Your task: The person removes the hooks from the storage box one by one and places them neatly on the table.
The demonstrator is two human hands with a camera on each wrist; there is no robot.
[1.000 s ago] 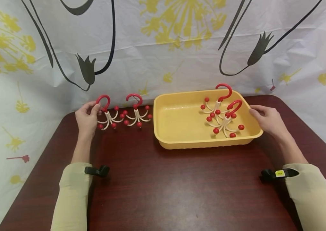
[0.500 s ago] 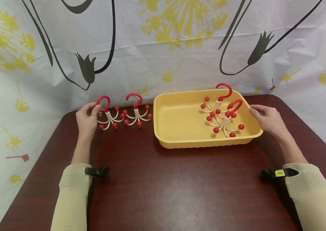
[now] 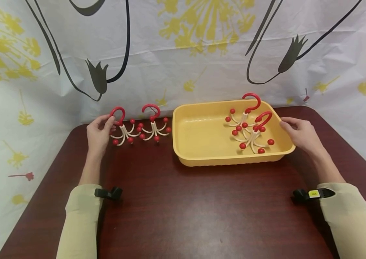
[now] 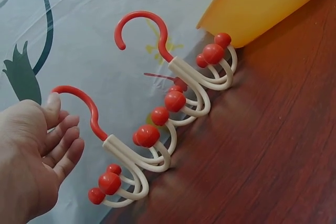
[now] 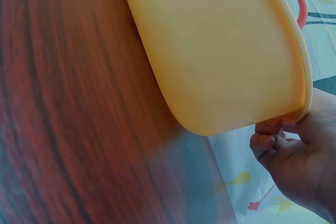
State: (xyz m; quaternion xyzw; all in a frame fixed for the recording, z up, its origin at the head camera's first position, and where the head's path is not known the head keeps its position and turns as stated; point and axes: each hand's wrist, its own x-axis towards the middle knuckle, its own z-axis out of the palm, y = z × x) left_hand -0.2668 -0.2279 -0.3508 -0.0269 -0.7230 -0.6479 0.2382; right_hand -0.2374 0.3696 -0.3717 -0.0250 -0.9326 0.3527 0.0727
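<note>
My left hand point(image 3: 99, 133) pinches the red hook of a hanger point(image 3: 123, 129) with several curved cream arms tipped by red balls. In the left wrist view, thumb and forefinger meet at the end of that hook point(image 4: 94, 119), and the other fingers are bent loosely below. Just right of it stands a matching hanger point(image 3: 153, 126), its balls close against the first one's. At the right, my right hand point(image 3: 302, 135) grips the end rim of a yellow plastic tray point(image 3: 231, 159). In the right wrist view, curled fingers point(image 5: 262, 141) sit under the rim beside the tray wall point(image 5: 215, 77).
Two more such hangers, one at the back point(image 3: 245, 117) and one in front point(image 3: 254, 136), stand in the tray's right half. The dark red-brown table point(image 3: 183, 201) ends at a white flower-printed sheet point(image 3: 144, 72) behind and at both sides.
My left hand and the hanger it pinches have shifted very slightly to the right. The right hand, the tray and the other hangers stay put.
</note>
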